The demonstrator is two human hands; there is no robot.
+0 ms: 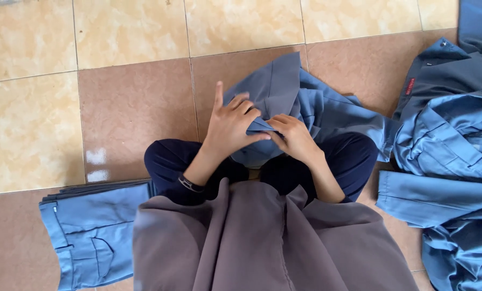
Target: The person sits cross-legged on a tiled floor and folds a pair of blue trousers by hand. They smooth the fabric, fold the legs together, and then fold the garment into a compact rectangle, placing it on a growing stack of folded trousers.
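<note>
Blue-grey garment corner pinched between my left hand and right hand; slack cloth may slip, losing the fold.

You're sitting cross-legged on a tiled floor — glossy square tiles in cream and reddish brown, with plain grout lines and no table or bench in sight. It looks like a home or a small garment workroom; which one can't be told. Grey-blue work garments surround the spot where your hands pinch cloth: a neat folded stack below and to the left of the grip, a loose unfolded heap well off to its right.
</note>
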